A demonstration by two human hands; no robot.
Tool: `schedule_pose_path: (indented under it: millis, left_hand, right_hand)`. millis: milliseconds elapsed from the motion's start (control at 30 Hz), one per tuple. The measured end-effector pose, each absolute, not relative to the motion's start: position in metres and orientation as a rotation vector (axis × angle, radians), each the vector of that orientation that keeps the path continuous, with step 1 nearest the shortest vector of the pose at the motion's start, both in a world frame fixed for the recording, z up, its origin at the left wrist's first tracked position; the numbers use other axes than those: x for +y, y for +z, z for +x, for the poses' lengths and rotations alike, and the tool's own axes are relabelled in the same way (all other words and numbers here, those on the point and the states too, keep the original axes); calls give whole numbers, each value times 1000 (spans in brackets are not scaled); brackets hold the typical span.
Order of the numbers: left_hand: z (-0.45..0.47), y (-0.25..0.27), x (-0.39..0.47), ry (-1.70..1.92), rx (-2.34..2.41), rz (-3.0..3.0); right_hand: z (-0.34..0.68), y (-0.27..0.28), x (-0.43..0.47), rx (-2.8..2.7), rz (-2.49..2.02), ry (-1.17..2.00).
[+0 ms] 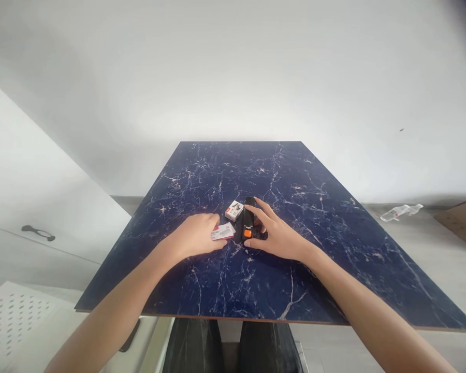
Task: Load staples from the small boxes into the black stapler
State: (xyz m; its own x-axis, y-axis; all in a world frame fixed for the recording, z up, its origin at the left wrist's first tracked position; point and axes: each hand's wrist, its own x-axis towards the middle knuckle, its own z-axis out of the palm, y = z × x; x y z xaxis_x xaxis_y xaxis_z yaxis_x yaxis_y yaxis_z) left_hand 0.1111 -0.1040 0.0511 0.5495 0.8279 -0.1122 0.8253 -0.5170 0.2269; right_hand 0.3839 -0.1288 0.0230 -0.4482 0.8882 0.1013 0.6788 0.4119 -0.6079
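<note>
My left hand [202,234] rests at the middle of the table, its fingers closed on a small red-and-white printed box [222,231]. On the right, my right hand [271,228] curves around a black stapler [248,217] with an orange part near its front end. The thumb touches the stapler's near end, and the fingers reach along its far side. Between the hands, just beyond the held box, a small white box [234,210] with a dark picture and red marks lies beside the stapler.
The dark blue marbled table [236,290] stands against a white wall. A white cabinet with a dark handle [38,233] is at the left. On the floor at the right are a crumpled clear plastic wrapper [402,212] and a cardboard box [462,223].
</note>
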Motion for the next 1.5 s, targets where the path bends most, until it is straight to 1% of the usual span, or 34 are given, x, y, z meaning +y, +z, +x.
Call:
schedule_pose_path:
  millis: [100, 200, 267, 400, 500, 533, 600, 667, 833, 1100, 1367, 1500]
  left_hand:
    - [129, 39, -109, -47, 1451, 2569]
    - [147, 32, -115, -24, 1544, 2551]
    - [150, 32, -117, 30, 1579, 2467]
    - [130, 44, -110, 164, 1497, 2258]
    - [112, 52, -86, 342, 1363, 2378]
    - [110, 53, -74, 334, 1239, 2446]
    - [113, 53, -49, 205, 998, 2538]
    - [123, 50, -27, 100, 864, 2593]
    - [141, 52, -12, 78, 805, 2564]
    - [119, 77, -33, -234, 751, 2368]
    - [113, 53, -61, -66, 893, 2428]
    - [112, 40, -65, 41, 876, 2460]
  right_hand:
    - [383, 23, -129, -2267, -1348, 698]
    - [382, 25, -129, -2274, -1360, 704]
    - [383, 25, -129, -2277, -1364, 698]
    - [384, 24, -129, -2251, -1349, 714]
    - [384, 21, -129, -2242, -1326, 709]
    - [384, 20, -128, -2241, -1320, 706]
    - [384, 20, -128, -2236, -1312, 707]
    - [385, 21, -129, -2234, -1307, 715]
    - [385, 25, -129, -2239, -1331, 724]
    - [385, 24, -128, -2243, -1308, 725]
    - [384, 24, -129, -2239, -1309, 742]
    - [384, 23, -129, -2231, -1307, 732]
